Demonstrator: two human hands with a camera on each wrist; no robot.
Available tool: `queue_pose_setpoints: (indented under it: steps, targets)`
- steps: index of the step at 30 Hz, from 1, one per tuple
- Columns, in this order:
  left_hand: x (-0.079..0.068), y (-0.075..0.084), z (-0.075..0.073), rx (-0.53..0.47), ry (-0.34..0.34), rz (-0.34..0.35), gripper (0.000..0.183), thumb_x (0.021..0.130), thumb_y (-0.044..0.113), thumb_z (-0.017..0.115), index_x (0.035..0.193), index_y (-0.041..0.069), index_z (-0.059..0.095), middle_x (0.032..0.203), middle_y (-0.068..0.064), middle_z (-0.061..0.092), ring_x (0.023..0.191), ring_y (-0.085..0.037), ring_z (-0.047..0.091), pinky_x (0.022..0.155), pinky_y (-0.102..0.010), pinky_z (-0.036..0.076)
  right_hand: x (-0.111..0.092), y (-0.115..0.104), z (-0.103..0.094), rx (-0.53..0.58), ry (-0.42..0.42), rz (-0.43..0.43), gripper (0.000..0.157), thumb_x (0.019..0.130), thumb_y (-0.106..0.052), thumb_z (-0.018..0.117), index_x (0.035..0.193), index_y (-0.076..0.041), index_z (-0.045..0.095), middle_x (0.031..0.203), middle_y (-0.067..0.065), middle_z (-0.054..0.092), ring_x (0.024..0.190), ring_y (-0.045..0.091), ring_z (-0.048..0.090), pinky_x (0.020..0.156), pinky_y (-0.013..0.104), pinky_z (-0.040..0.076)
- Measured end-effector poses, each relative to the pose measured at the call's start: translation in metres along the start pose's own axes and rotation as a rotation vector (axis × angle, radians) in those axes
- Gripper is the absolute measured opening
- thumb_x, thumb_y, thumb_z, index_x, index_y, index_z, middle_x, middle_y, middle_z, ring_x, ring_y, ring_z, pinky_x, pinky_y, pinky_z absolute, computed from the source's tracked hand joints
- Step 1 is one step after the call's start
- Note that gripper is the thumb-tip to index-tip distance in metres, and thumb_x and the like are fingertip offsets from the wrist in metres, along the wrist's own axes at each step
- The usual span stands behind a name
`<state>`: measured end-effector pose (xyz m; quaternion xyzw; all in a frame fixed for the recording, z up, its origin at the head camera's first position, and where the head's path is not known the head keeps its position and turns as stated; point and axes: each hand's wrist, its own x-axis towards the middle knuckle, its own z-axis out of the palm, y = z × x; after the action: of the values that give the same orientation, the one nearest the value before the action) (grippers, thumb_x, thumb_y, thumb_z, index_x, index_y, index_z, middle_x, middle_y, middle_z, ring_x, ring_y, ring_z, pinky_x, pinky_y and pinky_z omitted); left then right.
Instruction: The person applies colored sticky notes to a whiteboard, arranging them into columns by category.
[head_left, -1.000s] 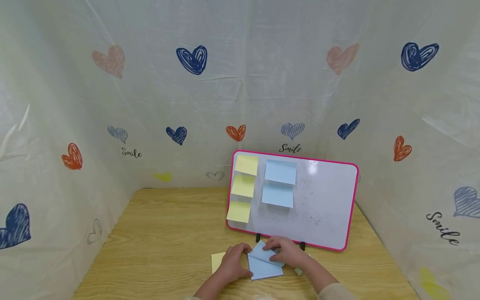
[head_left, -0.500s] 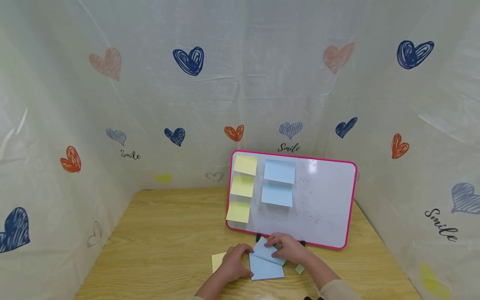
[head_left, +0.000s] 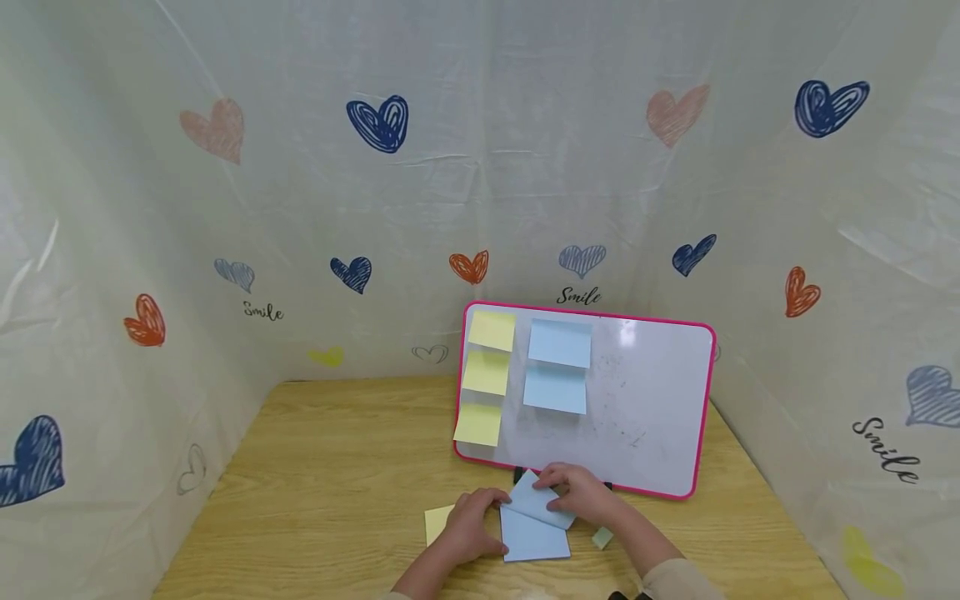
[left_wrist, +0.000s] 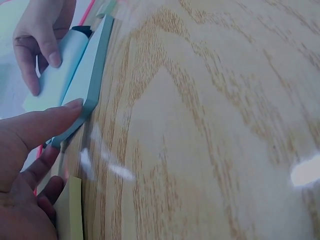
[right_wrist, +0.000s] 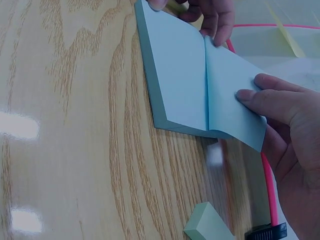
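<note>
The board [head_left: 645, 392] stands on the table [head_left: 337, 467] on black feet [right_wrist: 267, 232], with a pink rim round its white face. In front of the board's left half, near its lower edge, the blue pad [head_left: 534, 540] lies flat. Its top sheet [right_wrist: 235, 90] is raised and bent back toward the board along a line across the pad; the head view shows the sheet's far corner over the board's lower rim, but I cannot tell whether they touch. On the side of the pad toward the board's left end, the left hand [head_left: 468, 529] grips it, moderately spread, thumb on the corner farther from the board and fingers at the corner nearer it. The right hand [head_left: 581, 493], in front of the board's middle, is nearly closed and pinches the top sheet between thumb and fingers. A yellow pad [head_left: 437, 522], partly covered by the left hand, lies in front of the board's lower left corner. A small green block [head_left: 602, 537] sits in front of the board, slightly right of its middle, beside the right forearm. Three yellow notes [head_left: 486, 372] form a column at the board's left side, and two blue notes [head_left: 560, 342] hang just right of them. Behind the board is a curtain [head_left: 480, 192] printed with hearts.
</note>
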<state>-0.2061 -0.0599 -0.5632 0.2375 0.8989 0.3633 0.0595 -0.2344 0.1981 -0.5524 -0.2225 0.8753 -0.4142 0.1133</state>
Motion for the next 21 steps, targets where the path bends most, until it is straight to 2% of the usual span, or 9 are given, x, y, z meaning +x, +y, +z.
queue_pose_setpoints:
  steps: [7,21]
  targets:
    - [0.0001,0.0007,0.0006,0.002,0.004,0.011,0.065,0.056,0.018,0.094,0.113,0.019,0.062,0.103,0.007,0.060,0.096,-0.016,0.049,0.082,-0.034,0.042,0.0006,0.0018,-0.0012,0.021,0.032,0.010,0.028,0.081,-0.004,0.077,0.109,-0.012,0.075,0.110,-0.004,0.063,0.107,0.022,0.057,0.090,0.030,0.049]
    - [0.0013,0.0019,-0.0003,0.004,-0.020,-0.025,0.064,0.058,0.020,0.094,0.114,0.019,0.063,0.102,0.007,0.059,0.096,-0.017,0.049,0.083,-0.036,0.042,-0.0028,0.0054,-0.0018,-0.013,0.157,0.013,0.028,0.078,-0.003,0.079,0.106,-0.007,0.075,0.110,0.002,0.065,0.109,0.031,0.058,0.095,0.045,0.047]
